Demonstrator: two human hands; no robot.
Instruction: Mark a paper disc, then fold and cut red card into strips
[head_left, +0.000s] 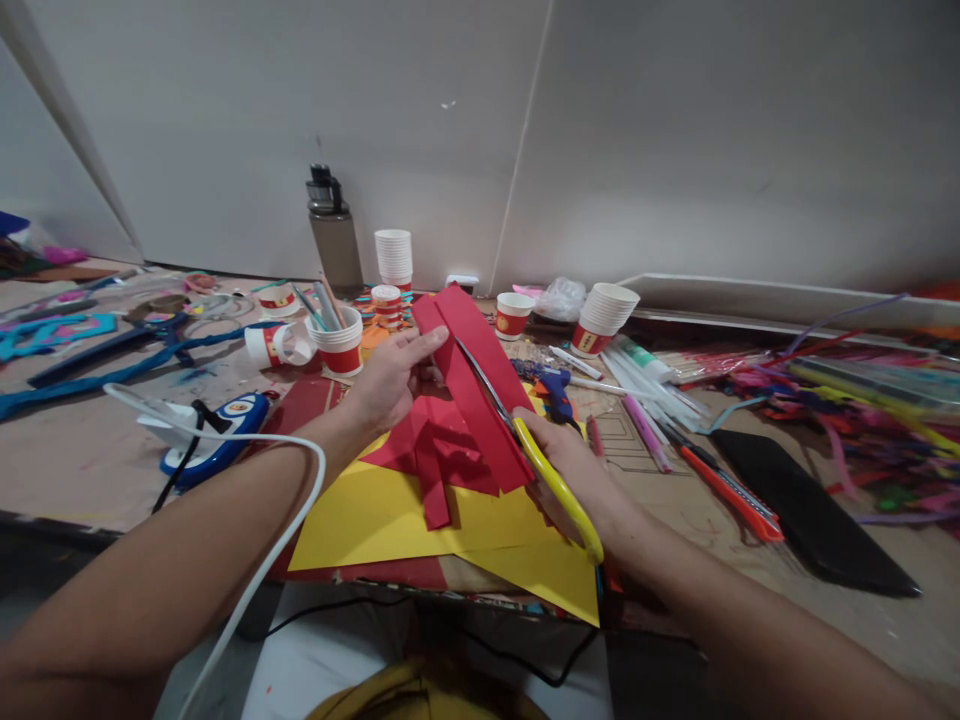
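My left hand (pixel 401 375) pinches a sheet of red paper (pixel 499 345) by its left edge, thumb on top. In my right hand (pixel 574 465) is a pair of scissors (pixel 551 475) with yellow handles. Its blades lie along the red paper, where a long cut runs lengthwise and a strip stands partly apart on the left. Beneath, cut red paper pieces (pixel 430 475) rest on yellow paper (pixel 360 520). My right fingers are partly hidden behind the handles.
Paper cups (pixel 606 310) and a bottle (pixel 335 240) stand toward the wall. A utility knife (pixel 731 490) and a black phone-like slab (pixel 814 510) lie at right, near colourful pipe cleaners (pixel 847 400). A white cable (pixel 300 520) hangs across my left forearm.
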